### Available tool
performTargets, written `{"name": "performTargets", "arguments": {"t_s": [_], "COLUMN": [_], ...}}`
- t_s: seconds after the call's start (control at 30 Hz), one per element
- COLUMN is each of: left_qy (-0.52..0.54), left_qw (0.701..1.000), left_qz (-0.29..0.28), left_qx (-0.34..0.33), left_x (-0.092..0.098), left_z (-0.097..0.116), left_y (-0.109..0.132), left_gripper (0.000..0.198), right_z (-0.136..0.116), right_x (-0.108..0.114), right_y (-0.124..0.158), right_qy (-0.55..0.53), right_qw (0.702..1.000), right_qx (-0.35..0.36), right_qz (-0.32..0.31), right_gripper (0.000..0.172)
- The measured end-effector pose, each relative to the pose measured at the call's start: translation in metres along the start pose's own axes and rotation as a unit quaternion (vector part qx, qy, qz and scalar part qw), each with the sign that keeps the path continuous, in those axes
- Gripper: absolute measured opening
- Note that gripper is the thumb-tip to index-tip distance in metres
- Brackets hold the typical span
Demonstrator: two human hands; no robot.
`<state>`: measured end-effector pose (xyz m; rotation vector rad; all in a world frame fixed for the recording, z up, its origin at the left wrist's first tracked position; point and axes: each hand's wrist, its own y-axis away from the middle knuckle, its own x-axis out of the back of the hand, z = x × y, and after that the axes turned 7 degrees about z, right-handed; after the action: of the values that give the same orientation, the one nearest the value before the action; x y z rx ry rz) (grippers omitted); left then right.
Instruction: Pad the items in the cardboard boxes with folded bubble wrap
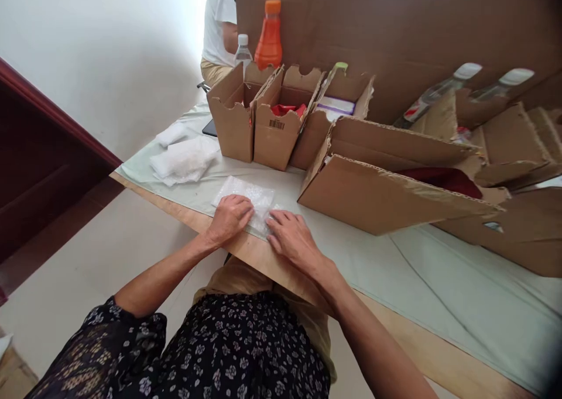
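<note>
A clear bubble wrap piece (258, 194) lies flat near the front edge of the table. My left hand (232, 216) rests on its left part, palm down, with the fingers laid over it. At its right edge, my right hand (292, 232) touches the plastic with fingers stretched out and slightly bent. Neither hand grips anything that I can see. Farther left on the cloth sits a loose pile of white bubble wrap pieces (187, 158).
Cardboard bins (237, 133) stand behind the hands; a long cardboard box (386, 197) is to the right. An orange bottle (268, 39) and several clear bottles rise behind them. A person (219, 30) sits beyond the table. A pale green cloth (364, 253) covers the tabletop.
</note>
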<state>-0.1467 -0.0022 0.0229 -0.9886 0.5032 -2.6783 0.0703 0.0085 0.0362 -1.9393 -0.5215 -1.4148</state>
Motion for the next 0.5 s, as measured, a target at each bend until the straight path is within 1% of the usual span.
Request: {"name": "performTargets", "arguments": {"t_s": [0.03,0.07,0.13,0.2,0.27,0.3,0.33,0.37,0.43,0.5], "left_qy": [0.014,0.027,0.051,0.113,0.208,0.251,0.282,0.295,0.288,0.253], "left_qw": [1.000,0.999,0.994,0.979,0.947,0.929,0.916,0.912,0.920,0.936], "left_qz": [0.018,0.037,0.076,0.127,0.172,0.184,0.184,0.171,0.117,0.049], "left_qx": [0.014,0.030,0.062,0.113,0.173,0.198,0.216,0.226,0.238,0.240], "left_x": [0.003,0.008,0.022,0.038,0.051,0.055,0.057,0.057,0.050,0.038], "left_z": [-0.002,-0.003,-0.007,-0.009,-0.006,-0.003,0.002,0.008,0.021,0.032], "left_y": [-0.001,-0.003,-0.010,-0.019,-0.027,-0.029,-0.029,-0.028,-0.019,-0.006], "left_gripper": [0.012,0.016,0.025,0.027,0.025,0.024,0.024,0.023,0.023,0.023], "right_z": [0.000,0.000,0.001,0.002,0.005,0.008,0.012,0.017,0.030,0.045], "right_x": [-0.005,-0.009,-0.010,-0.001,0.019,0.031,0.043,0.055,0.075,0.085], "right_y": [-0.006,-0.009,-0.009,0.002,0.022,0.036,0.052,0.069,0.107,0.145], "right_qy": [-0.001,-0.002,-0.006,-0.014,-0.025,-0.027,-0.025,-0.017,0.013,0.056], "right_qw": [1.000,1.000,1.000,0.998,0.989,0.983,0.978,0.974,0.967,0.960], "right_qx": [-0.004,-0.011,-0.017,-0.003,0.010,0.009,-0.001,-0.016,-0.054,-0.098], "right_qz": [-0.007,-0.008,0.011,0.064,0.143,0.179,0.207,0.227,0.248,0.256], "right_gripper": [0.017,0.016,0.019,0.020,0.019,0.019,0.020,0.021,0.021,0.020]}}
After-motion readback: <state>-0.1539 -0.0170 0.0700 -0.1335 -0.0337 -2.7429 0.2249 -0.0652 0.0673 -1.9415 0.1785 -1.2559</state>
